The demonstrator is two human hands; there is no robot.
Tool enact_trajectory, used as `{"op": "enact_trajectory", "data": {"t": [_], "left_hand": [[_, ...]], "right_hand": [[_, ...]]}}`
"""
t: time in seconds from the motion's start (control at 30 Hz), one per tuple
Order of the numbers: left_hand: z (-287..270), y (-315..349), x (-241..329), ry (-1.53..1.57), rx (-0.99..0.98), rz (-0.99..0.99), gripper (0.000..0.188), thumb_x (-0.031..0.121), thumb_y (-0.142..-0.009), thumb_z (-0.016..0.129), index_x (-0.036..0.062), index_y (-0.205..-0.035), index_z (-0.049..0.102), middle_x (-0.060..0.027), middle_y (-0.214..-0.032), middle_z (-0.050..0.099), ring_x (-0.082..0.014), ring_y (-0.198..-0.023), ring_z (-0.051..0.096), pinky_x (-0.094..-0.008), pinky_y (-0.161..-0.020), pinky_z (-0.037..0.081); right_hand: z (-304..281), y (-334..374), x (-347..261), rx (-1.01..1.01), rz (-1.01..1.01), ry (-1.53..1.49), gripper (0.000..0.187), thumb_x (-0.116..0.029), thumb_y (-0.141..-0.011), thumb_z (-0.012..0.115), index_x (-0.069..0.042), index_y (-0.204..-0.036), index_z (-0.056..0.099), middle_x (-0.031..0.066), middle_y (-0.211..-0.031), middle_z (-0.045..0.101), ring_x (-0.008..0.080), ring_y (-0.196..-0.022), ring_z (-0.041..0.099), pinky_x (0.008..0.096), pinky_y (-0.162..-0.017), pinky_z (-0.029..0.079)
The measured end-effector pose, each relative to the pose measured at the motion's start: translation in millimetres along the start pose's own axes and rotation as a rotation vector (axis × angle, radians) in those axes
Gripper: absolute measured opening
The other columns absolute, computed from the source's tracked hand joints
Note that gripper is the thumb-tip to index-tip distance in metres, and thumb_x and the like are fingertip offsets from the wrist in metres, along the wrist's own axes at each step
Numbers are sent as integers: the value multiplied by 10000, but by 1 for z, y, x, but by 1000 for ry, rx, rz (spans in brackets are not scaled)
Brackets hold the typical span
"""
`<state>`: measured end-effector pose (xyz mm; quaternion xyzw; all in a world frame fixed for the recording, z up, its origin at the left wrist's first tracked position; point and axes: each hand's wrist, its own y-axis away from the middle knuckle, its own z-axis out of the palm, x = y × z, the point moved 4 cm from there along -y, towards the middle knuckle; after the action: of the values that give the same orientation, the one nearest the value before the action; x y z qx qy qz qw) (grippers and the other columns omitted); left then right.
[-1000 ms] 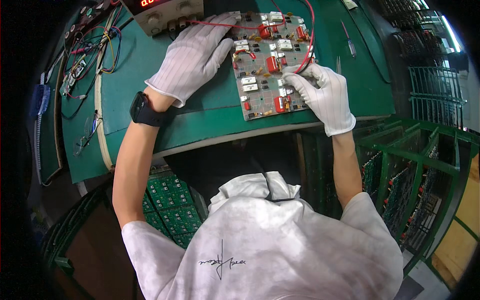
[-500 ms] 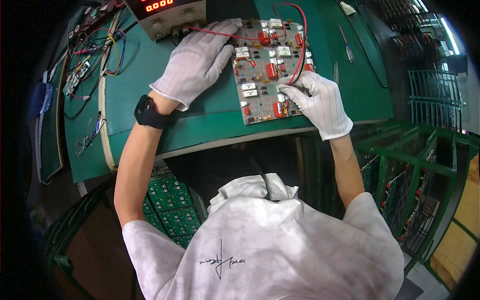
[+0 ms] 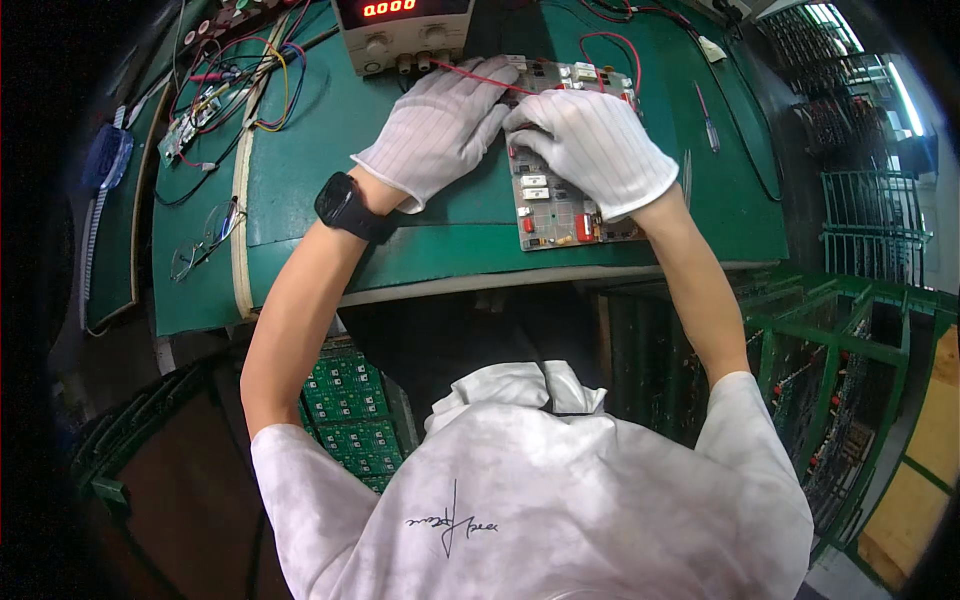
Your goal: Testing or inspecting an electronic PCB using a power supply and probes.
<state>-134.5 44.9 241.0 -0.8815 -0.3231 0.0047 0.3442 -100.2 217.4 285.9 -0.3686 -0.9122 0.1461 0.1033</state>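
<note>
A grey circuit board [image 3: 552, 232] with white blocks, red capacitors and small parts lies on the green bench mat. My left hand [image 3: 440, 125], in a white striped glove, rests flat by its upper left edge, fingers stretched toward the far corner. Over the board's middle arches my gloved right hand [image 3: 600, 145]. Its fingers bend down toward the board's left side, closed with the thumb; whatever lies between the tips is hidden. A red wire [image 3: 485, 76] runs from the power supply [image 3: 405, 38] over my left fingers and under my right hand. Its loop shows beyond the hand.
Tangled coloured wires [image 3: 265, 85] and a small board lie at the left. A screwdriver [image 3: 708, 118] and tweezers [image 3: 687, 172] are at the right. Green boards [image 3: 345, 395] stand below the bench at lower left, and a green rack [image 3: 820, 350] at lower right.
My right hand has moved left and farther in, from the board's lower right side to over its middle. The black wire no longer shows beside it. The whole view has shifted slightly.
</note>
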Motion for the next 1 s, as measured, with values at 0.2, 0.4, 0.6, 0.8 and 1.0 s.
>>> {"op": "enact_trajectory", "data": {"t": [0.2,0.4,0.6,0.8,1.0], "left_hand": [[0,5,1,-46,17,1,447,287,-1039,545,67,-1428,543,-175,-1395,615,-349,-1245,603,-449,-1080,457],[4,6,-1,-27,-68,-25,483,336,-1086,474,78,-1493,498,-211,-1445,572,-411,-1295,554,-475,-1122,421],[8,8,-3,-45,37,21,461,307,-1080,484,74,-1477,511,-220,-1388,608,-397,-1249,581,-477,-1092,440],[5,8,0,-80,54,0,446,307,-1039,563,108,-1439,559,-171,-1332,662,-339,-1231,627,-457,-1082,463],[6,10,-2,-36,78,-18,439,310,-1048,543,108,-1436,559,-163,-1339,659,-341,-1236,624,-455,-1086,464]], "right_hand": [[-4,-4,3,-38,43,-135,188,-266,-957,696,-105,-1053,690,131,-771,708,334,-724,721,401,-676,587],[-20,4,-5,-29,155,-198,186,-281,-969,691,-100,-1011,697,100,-795,716,315,-701,717,380,-659,582],[-39,28,-36,-107,73,-306,210,-307,-932,727,-104,-986,729,80,-970,717,269,-884,711,365,-757,573],[-34,38,-40,-121,104,-280,208,-306,-922,735,-116,-1005,748,74,-967,721,270,-889,713,363,-768,579],[-33,39,-43,-148,139,-243,191,-309,-919,739,-137,-1004,753,60,-979,725,253,-904,721,339,-787,587]]}}
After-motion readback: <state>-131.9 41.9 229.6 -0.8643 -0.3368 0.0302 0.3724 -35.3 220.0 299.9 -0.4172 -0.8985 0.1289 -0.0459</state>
